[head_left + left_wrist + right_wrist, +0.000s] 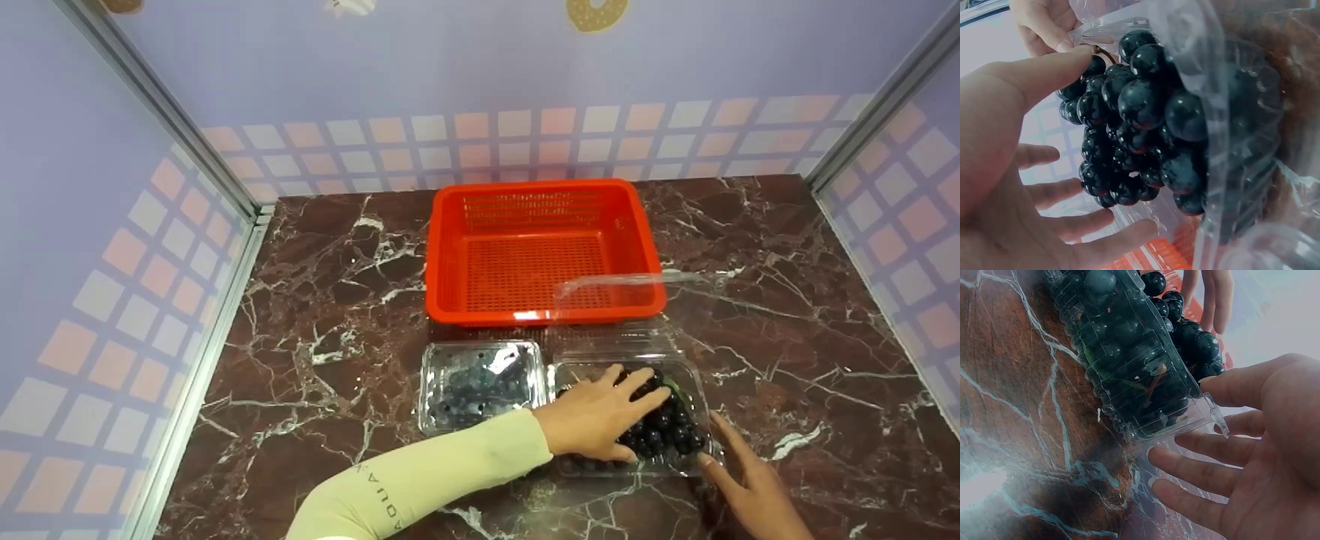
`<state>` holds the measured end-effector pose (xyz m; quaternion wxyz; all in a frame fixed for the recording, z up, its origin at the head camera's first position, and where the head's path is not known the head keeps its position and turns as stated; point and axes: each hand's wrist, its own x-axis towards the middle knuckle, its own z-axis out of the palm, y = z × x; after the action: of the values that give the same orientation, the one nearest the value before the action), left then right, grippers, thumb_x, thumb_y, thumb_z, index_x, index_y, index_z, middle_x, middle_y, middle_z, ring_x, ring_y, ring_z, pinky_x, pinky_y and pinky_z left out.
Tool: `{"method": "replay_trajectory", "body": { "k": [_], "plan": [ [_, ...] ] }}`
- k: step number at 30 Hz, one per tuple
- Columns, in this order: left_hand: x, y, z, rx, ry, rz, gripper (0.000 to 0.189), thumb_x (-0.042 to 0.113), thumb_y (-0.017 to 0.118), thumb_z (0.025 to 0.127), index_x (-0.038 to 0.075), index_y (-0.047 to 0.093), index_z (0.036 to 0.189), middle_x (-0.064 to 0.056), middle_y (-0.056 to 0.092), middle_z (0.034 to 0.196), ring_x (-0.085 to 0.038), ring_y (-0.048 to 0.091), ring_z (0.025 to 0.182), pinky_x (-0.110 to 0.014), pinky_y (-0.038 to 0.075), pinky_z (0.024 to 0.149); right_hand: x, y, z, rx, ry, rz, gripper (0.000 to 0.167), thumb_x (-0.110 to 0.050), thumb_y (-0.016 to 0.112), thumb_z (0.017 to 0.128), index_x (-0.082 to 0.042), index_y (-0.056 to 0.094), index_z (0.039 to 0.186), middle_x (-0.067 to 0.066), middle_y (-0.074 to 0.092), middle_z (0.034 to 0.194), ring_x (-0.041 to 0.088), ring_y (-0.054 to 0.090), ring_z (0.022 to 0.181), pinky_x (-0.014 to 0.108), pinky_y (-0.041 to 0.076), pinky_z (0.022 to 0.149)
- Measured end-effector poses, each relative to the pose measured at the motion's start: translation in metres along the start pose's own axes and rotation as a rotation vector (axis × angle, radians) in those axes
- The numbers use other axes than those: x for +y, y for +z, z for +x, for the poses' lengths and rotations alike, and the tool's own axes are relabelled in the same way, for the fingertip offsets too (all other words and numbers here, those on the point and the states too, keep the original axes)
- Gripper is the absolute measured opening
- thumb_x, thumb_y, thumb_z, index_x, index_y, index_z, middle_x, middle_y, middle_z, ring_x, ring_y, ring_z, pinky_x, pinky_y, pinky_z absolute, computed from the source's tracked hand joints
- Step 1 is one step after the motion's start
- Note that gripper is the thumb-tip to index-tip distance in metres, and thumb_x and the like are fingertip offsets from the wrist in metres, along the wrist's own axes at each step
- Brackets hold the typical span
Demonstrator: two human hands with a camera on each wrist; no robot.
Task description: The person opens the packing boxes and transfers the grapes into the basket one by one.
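Note:
A bunch of black grapes [660, 435] lies in an open clear plastic clamshell box [703, 382], piled above its rim in the left wrist view. My left hand [596, 416] is spread over the grapes, thumb toward the front; close by the bunch [1140, 107], its fingers are apart and nearly straight. At the box's right front corner, my right hand [746, 480] has its thumb by the rim and its extended fingers along the outer end wall [1157, 430]. A brown-green stem [1151, 385] shows through the plastic.
A raised clear lid [626, 281] overlaps the front of a red perforated basket [444, 247] behind the boxes. Left of the grapes sits another clear box [427, 382] holding dark fruit. The marbled tabletop [322, 337] has patterned walls at the back and sides.

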<state>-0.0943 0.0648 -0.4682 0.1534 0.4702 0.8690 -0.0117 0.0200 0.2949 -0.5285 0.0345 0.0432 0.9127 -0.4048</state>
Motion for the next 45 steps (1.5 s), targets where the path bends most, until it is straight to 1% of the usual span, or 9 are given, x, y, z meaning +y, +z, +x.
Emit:
{"method": "replay_trajectory", "body": {
  "k": [4,8,11,16,23,31,34,41,45],
  "plan": [
    [0.004,0.000,0.006,-0.023,-0.032,-0.032,0.099,0.063,0.063,0.081,0.036,0.003,0.155,0.002,0.007,0.164,-0.034,0.029,0.145,-0.039,0.054,0.093,0.001,0.000,0.000,-0.006,0.009,0.004,0.064,-0.023,0.060,0.096,-0.012,0.030,0.152,0.028,0.039,0.147,0.057,0.038,0.128,0.076,0.027,0.097],
    [0.007,0.002,0.011,-0.044,-0.043,-0.048,0.098,0.062,0.064,0.081,0.037,0.004,0.155,0.000,0.007,0.164,-0.037,0.028,0.145,-0.034,0.057,0.087,0.001,-0.001,0.000,-0.026,0.030,0.006,0.066,-0.026,0.059,0.096,-0.014,0.028,0.153,0.027,0.037,0.149,0.058,0.036,0.130,0.076,0.026,0.098],
    [0.008,0.003,0.013,-0.052,-0.047,-0.042,0.097,0.062,0.064,0.081,0.039,0.004,0.155,-0.001,0.007,0.164,-0.038,0.028,0.145,-0.031,0.058,0.082,0.000,-0.001,0.000,-0.039,0.042,-0.005,0.067,-0.030,0.058,0.097,-0.016,0.026,0.154,0.027,0.034,0.151,0.059,0.035,0.130,0.077,0.025,0.098],
    [0.010,0.005,0.018,-0.064,-0.053,-0.009,0.097,0.063,0.064,0.080,0.040,0.005,0.154,-0.002,0.008,0.163,-0.037,0.028,0.145,-0.030,0.058,0.081,-0.001,-0.002,0.001,-0.052,0.059,-0.005,0.068,-0.034,0.057,0.097,-0.017,0.024,0.154,0.027,0.032,0.152,0.059,0.033,0.131,0.078,0.025,0.097],
    [0.012,0.008,0.022,-0.057,-0.059,0.027,0.098,0.062,0.067,0.079,0.039,0.009,0.154,-0.003,0.012,0.161,-0.039,0.038,0.139,-0.030,0.059,0.079,-0.001,-0.002,0.001,-0.055,0.059,-0.006,0.067,-0.031,0.057,0.097,-0.014,0.025,0.153,0.029,0.034,0.150,0.058,0.034,0.131,0.076,0.026,0.099],
    [0.014,0.012,0.027,-0.069,-0.093,-0.020,0.103,0.057,0.071,0.078,0.038,0.006,0.155,-0.009,0.012,0.161,-0.038,0.044,0.132,-0.027,0.059,0.070,0.001,0.000,0.001,-0.036,0.040,0.004,0.066,-0.026,0.059,0.096,-0.012,0.028,0.152,0.029,0.040,0.146,0.054,0.036,0.132,0.073,0.027,0.101],
    [0.015,0.012,0.030,-0.072,-0.110,-0.024,0.108,0.057,0.074,0.075,0.038,0.004,0.155,-0.009,0.014,0.159,-0.037,0.046,0.131,-0.027,0.058,0.068,0.001,0.000,0.001,-0.032,0.034,0.008,0.066,-0.026,0.059,0.096,-0.012,0.029,0.152,0.029,0.040,0.146,0.053,0.037,0.131,0.073,0.028,0.100],
    [0.017,0.013,0.037,-0.070,-0.141,0.022,0.120,0.063,0.078,0.063,0.038,0.005,0.154,-0.008,0.021,0.154,-0.035,0.051,0.124,-0.028,0.059,0.072,-0.001,-0.001,0.001,-0.050,0.046,0.010,0.067,-0.029,0.059,0.096,-0.014,0.026,0.153,0.029,0.035,0.149,0.057,0.034,0.131,0.076,0.026,0.098],
    [0.018,0.016,0.040,-0.074,-0.154,0.038,0.121,0.063,0.080,0.062,0.039,0.005,0.154,-0.007,0.024,0.153,-0.033,0.052,0.122,-0.027,0.059,0.069,-0.002,-0.001,0.002,-0.061,0.051,0.007,0.069,-0.032,0.058,0.096,-0.015,0.025,0.154,0.030,0.033,0.150,0.058,0.033,0.132,0.077,0.025,0.098]
  ]
}}
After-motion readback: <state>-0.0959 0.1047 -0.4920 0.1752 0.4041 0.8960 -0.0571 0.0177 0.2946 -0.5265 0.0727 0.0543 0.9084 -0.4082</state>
